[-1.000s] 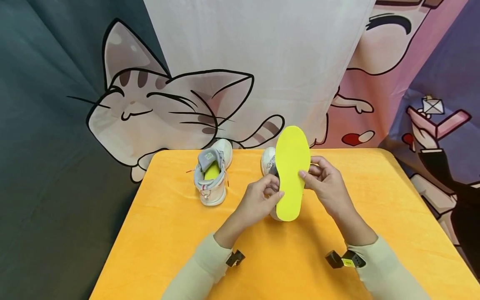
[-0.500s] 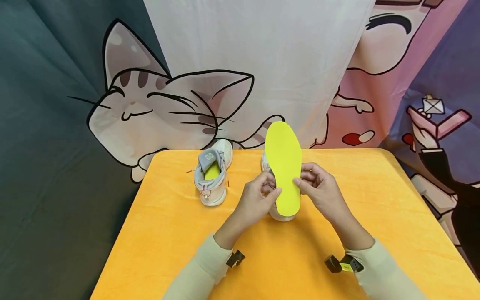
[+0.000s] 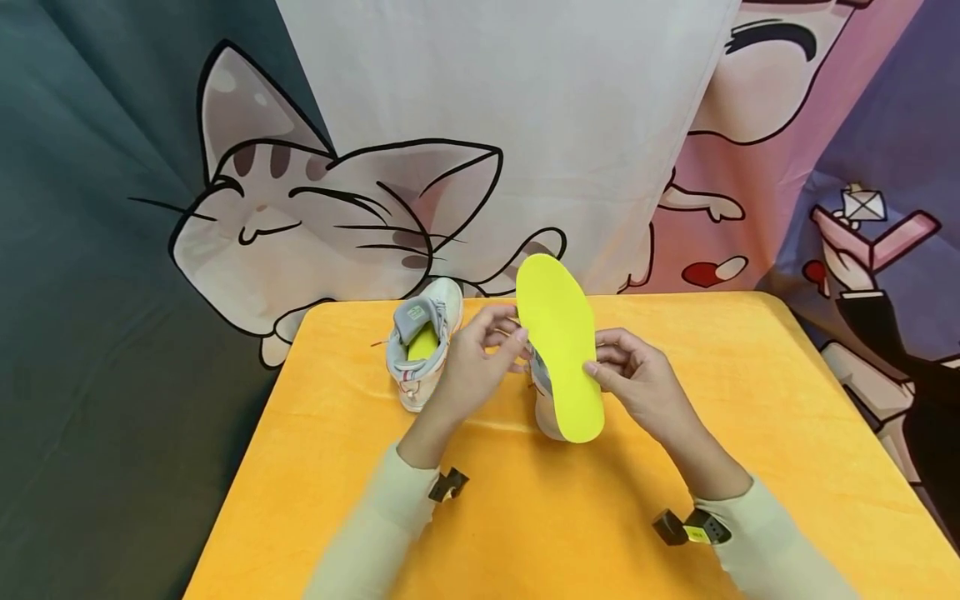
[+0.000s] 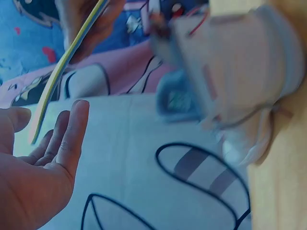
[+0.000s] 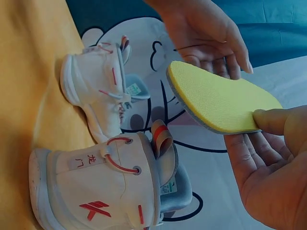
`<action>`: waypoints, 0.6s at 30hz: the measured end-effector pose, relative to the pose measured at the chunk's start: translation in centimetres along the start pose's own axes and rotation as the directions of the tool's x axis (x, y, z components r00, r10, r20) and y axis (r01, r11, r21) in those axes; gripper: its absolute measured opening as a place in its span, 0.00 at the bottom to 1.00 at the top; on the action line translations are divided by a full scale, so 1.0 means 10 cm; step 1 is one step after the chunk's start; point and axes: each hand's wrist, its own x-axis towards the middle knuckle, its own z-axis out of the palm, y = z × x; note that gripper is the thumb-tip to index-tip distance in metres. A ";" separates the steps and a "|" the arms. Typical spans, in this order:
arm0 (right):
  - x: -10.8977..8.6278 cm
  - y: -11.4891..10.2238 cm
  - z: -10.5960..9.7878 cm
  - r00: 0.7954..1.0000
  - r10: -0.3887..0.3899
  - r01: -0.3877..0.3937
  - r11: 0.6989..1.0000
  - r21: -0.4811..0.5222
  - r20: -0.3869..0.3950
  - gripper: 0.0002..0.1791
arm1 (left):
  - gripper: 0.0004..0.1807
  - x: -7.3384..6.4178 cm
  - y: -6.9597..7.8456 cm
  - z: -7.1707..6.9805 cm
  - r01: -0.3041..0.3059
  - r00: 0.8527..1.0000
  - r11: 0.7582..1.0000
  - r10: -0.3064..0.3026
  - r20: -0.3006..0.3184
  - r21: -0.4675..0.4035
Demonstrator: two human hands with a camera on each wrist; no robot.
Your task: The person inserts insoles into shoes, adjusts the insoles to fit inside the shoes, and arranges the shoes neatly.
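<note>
A yellow shoe insole (image 3: 557,350) is held upright above a white shoe (image 3: 548,414), hiding most of that shoe in the head view. My right hand (image 3: 637,377) pinches the insole's right edge between thumb and fingers. In the right wrist view the insole (image 5: 220,98) shows a grey underside along its rim. My left hand (image 3: 480,354) is at the insole's upper left edge, fingers loosely bent. The left wrist view shows the left hand (image 4: 45,175) with thumb and fingers spread around the insole's end (image 4: 45,103), apart from it.
A second white shoe (image 3: 422,390) with a grey lining and a yellow insole inside stands to the left on the yellow-covered table (image 3: 315,467). A printed cat curtain (image 3: 525,108) hangs behind the table's far edge.
My left hand has let go of the insole's lower left edge and moved up and left. The insole has shifted left and now tilts, its top leaning left, still in the right hand.
</note>
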 end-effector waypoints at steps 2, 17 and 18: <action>-0.01 0.00 -0.01 1.000 -0.004 0.004 1.000 -0.008 0.016 0.17 | 0.18 0.06 0.05 -0.07 -0.023 0.999 1.000 0.022 -0.025 -0.009; -0.02 0.03 -0.06 0.990 -0.037 0.049 0.995 -0.087 0.138 0.13 | 0.14 0.18 0.12 -0.19 -0.039 0.997 0.997 0.035 -0.064 -0.066; -0.02 0.03 -0.08 0.989 -0.032 0.048 0.993 -0.106 0.145 0.13 | 0.13 0.17 0.12 -0.18 -0.040 0.998 0.996 0.035 -0.059 -0.076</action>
